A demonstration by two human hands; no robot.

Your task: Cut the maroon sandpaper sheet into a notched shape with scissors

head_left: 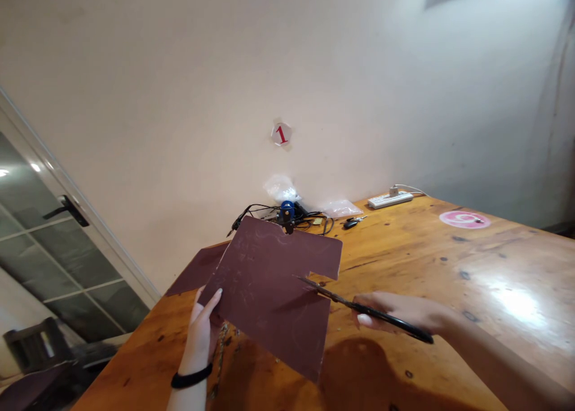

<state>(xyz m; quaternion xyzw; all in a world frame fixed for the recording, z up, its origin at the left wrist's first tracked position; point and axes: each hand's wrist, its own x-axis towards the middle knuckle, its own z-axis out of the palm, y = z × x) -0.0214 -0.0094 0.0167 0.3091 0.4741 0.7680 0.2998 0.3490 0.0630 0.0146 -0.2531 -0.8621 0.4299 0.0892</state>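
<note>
2 hands work above table [449, 279]: L hand [202, 333] grips light, semi-stiff sandpaper [265, 291] by lower edge; R hand [395, 312] closed on scissors [377, 312], tips on sandpaper. Hold near edge, clear of scissors.

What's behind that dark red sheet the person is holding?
Behind the dark red sheet, black cables and a blue object lie on the wooden table; whatever sits directly behind the sheet is covered and cannot be seen.
</note>
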